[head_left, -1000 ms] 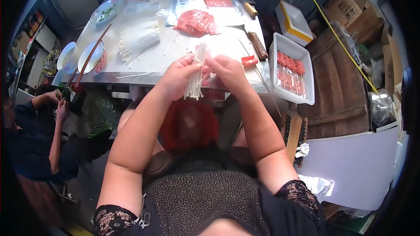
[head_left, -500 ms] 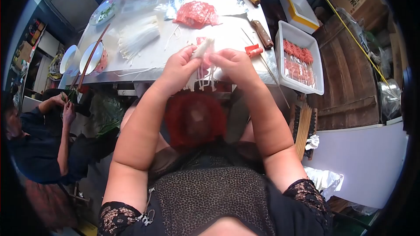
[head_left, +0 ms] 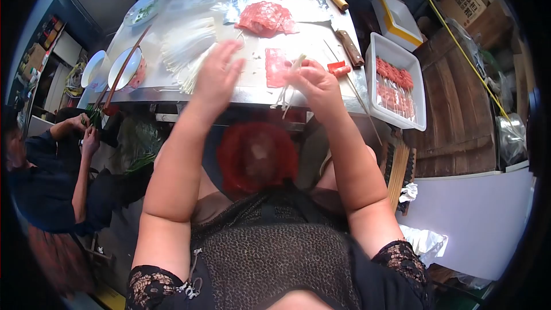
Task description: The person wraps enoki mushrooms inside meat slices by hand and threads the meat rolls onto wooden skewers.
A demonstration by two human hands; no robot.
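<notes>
A small bunch of enoki mushrooms (head_left: 283, 99) hangs down from my right hand (head_left: 317, 83), pinched between thumb and fingers. Beside that hand a thin marbled meat slice (head_left: 274, 69) lies flat near the table's front edge. My left hand (head_left: 221, 74), somewhat blurred, is raised with fingers apart and nothing visible in it. It is close to the large pile of enoki mushrooms (head_left: 186, 49) on the table. Behind both hands is a heap of meat slices (head_left: 264, 18).
Red wrappers (head_left: 338, 68), skewers and a wooden-handled knife (head_left: 349, 47) lie at the table's right. A white tray (head_left: 423, 95) holds skewered meat. Bowls (head_left: 95, 70) with chopsticks stand left. Lower left, another person (head_left: 43, 186) handles green stalks. A red tub (head_left: 256, 158) is below the table.
My hands have separated: the left moved leftward toward the enoki pile, and the right moved slightly right, keeping some enoki. The flat meat slice is now uncovered.
</notes>
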